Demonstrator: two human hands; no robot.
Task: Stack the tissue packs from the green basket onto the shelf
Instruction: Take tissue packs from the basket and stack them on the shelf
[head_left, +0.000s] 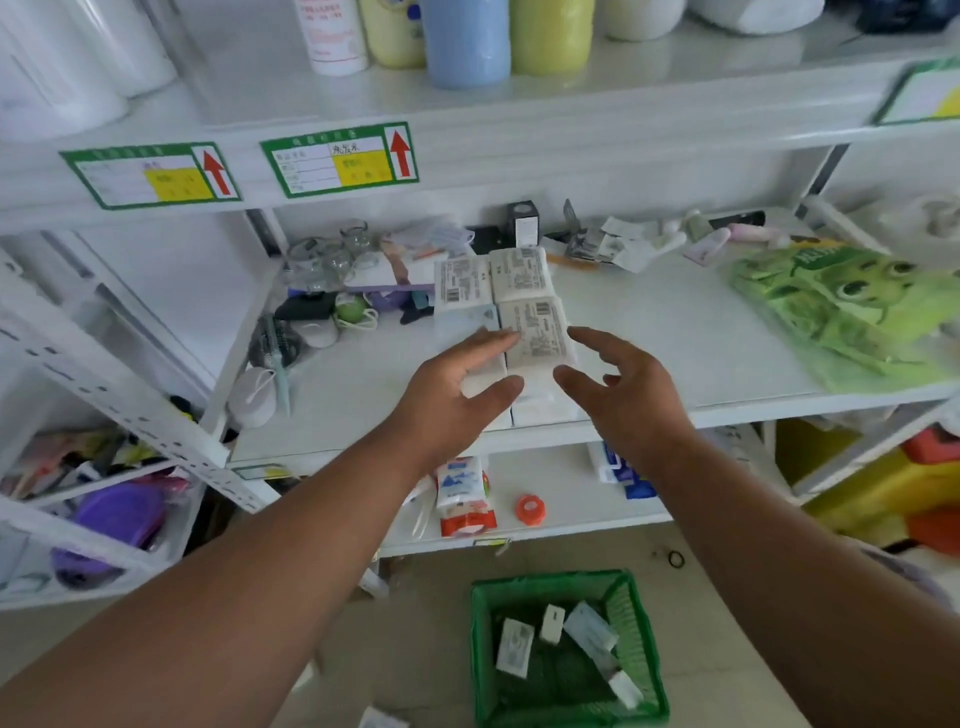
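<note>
White tissue packs (519, 291) with printed labels lie stacked in two rows on the middle white shelf (675, 343). My left hand (457, 389) rests on the front left pack, its fingers spread over the top and side. My right hand (618, 384) hovers just right of the front right pack (537, 338), fingers apart and curled, holding nothing. Below on the floor stands the green basket (639, 623) with several small white packs (587, 629) still lying inside it.
A green frog-print bag (841, 306) lies at the shelf's right. Glass jars (332, 254), a hairbrush (275, 343) and small clutter crowd the shelf's left and back. Bottles (467, 41) stand on the shelf above. A lower shelf holds a wipes pack (462, 493) and an orange tape roll (531, 509).
</note>
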